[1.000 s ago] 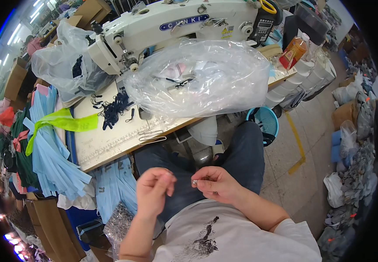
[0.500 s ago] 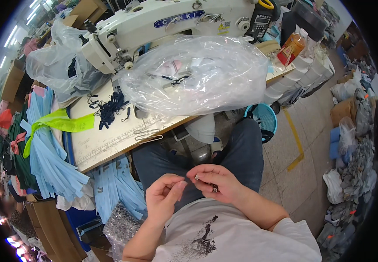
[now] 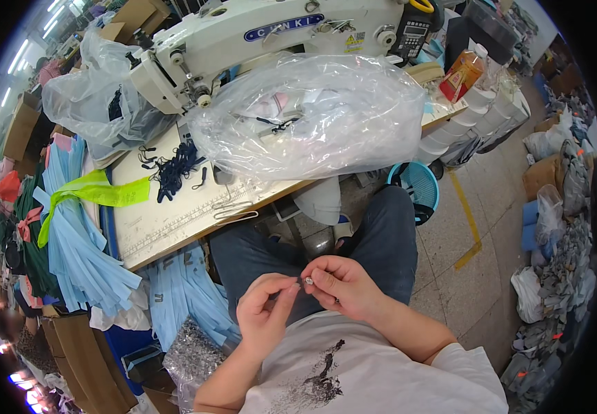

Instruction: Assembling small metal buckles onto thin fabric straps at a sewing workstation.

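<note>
Above my lap, my two hands meet at the fingertips. My right hand (image 3: 345, 288) pinches a small shiny metal piece (image 3: 309, 281) between thumb and fingers; its exact kind is too small to tell. My left hand (image 3: 264, 310) is closed in a pinch, thumb against forefinger, right beside that piece. Whatever it holds, if anything, is too small to name. On the table ahead lie a tangled heap of dark navy cord loops (image 3: 176, 169) and a large clear plastic bag (image 3: 312, 121) with small items in and on it.
A white sewing machine (image 3: 271, 34) stands across the back of the table (image 3: 167, 234). Light blue fabric strips (image 3: 77, 228) and a lime-green strip (image 3: 98, 190) hang at the left. At the right are an orange bottle (image 3: 462, 74), a blue basket (image 3: 419, 186) and heaped grey cloth (image 3: 553, 297).
My left hand has moved right and its fingertips now meet those of my right hand. The right fingers have curled further, hiding most of the dark metal bits seen in them before.
</note>
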